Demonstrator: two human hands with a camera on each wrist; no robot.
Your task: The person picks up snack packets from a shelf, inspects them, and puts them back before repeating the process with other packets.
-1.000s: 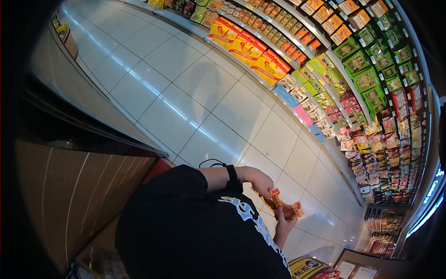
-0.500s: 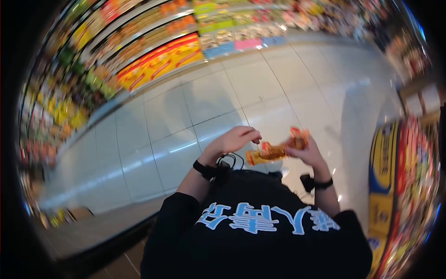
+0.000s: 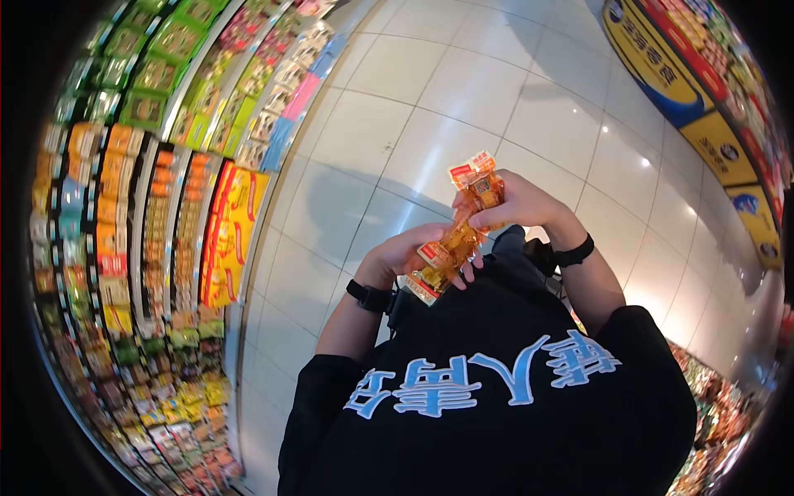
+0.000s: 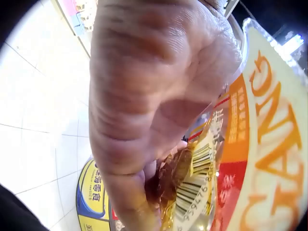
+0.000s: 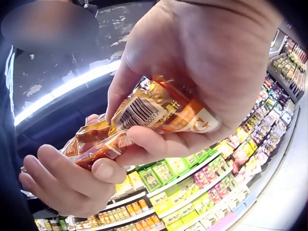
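Two orange see-through snack packets are held overlapping in front of the person's chest. The right hand point(image 3: 527, 202) grips the upper snack packet point(image 3: 482, 192), its thumb across the front. Around the lower snack packet point(image 3: 451, 250), the left hand point(image 3: 405, 250) holds from the left, with fingertips showing beneath it. In the left wrist view, a packet's white header point(image 4: 274, 130) with large orange letters stands beside the left hand point(image 4: 139, 86), near a barcode. The right wrist view shows a barcoded packet point(image 5: 144, 113) within the right hand point(image 5: 202, 62).
Shelves of packaged snacks point(image 3: 169, 198) line the left, with yellow and red boxes point(image 3: 236, 236) at their base. A yellow and blue display stand point(image 3: 711, 145) stands at upper right. Pale tiled floor point(image 3: 397, 124) lies between. Black bands point(image 3: 575, 252) circle both wrists.
The head view has swung round, so the shelves now appear at left. Half a second ago the left hand was apart from the packets; now it holds the lower one.
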